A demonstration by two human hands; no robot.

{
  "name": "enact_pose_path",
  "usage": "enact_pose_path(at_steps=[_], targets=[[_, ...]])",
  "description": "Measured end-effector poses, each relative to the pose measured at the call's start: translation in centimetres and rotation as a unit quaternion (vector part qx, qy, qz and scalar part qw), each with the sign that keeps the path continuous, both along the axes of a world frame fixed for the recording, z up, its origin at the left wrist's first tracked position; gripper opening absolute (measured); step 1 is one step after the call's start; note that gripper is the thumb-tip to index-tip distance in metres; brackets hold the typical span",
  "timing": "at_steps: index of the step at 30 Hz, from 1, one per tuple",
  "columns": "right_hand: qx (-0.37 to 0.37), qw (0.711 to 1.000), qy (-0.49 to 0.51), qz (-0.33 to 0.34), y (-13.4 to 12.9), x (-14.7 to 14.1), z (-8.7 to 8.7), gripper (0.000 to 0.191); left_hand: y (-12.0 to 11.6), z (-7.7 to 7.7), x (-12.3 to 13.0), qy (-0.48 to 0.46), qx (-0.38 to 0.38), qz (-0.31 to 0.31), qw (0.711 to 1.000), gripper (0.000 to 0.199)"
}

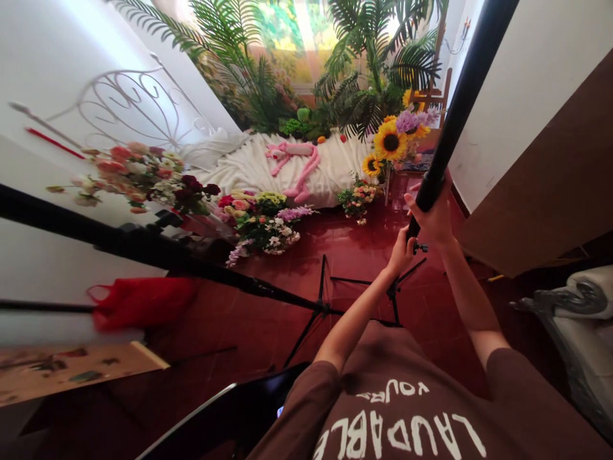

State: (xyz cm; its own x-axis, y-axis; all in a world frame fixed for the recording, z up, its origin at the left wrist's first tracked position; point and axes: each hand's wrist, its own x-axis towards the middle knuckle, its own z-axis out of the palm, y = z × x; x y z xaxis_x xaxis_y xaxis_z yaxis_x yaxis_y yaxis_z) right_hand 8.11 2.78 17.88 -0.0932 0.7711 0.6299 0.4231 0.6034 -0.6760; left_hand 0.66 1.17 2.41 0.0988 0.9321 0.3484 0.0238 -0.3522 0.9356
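Both our hands wrap the near black pole (460, 112), right hand (438, 216) above, left hand (399, 253) beside the knob (422, 248). Best handling, we judge: steady below, guide above, skin clear of the joint. Count: two hands, two black poles including the far one (215, 271), one pink plush toy (299, 191), one red bag (136, 303).

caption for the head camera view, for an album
Left hand and right hand grip a black pole near sunflowers and a pink toy.

Two hands (419, 227) gripping a black stand (453, 128), pink plush toy (306, 166) on a draped bed (340, 166), sunflowers (390, 140), palm fronds (378, 57)
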Motion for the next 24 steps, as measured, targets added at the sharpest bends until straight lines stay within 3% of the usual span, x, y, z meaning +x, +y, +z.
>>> enact_pose_path(at_steps=[4,9,14,18,21,24], targets=[[-0.023,0.999,0.034,-0.015,0.3,0.6,-1.2,0.074,-0.1,-0.7,-0.4,0.041,0.056,0.006,0.998,0.046],[-0.042,0.998,0.015,-0.034,0.2,0.8,-2.7,0.071,-0.4,-0.3,-0.8,0.066,0.095,-0.004,0.993,0.047],[-0.057,0.995,0.009,-0.086,-0.4,0.3,-5.0,0.067,-0.2,-0.6,-0.6,0.070,0.101,-0.003,0.992,0.046],[-0.060,0.992,0.009,-0.111,-0.8,0.0,-7.6,0.066,0.0,-1.7,-0.4,0.074,0.109,0.012,0.991,0.056],[-0.075,0.991,0.010,-0.108,-0.8,0.1,-9.0,0.069,0.0,-2.5,-0.6,0.077,0.091,0.015,0.993,0.057],[-0.084,0.993,0.007,-0.077,-0.7,0.6,-9.2,0.074,-0.2,-2.9,-1.0,0.076,0.069,0.006,0.995,0.050]])
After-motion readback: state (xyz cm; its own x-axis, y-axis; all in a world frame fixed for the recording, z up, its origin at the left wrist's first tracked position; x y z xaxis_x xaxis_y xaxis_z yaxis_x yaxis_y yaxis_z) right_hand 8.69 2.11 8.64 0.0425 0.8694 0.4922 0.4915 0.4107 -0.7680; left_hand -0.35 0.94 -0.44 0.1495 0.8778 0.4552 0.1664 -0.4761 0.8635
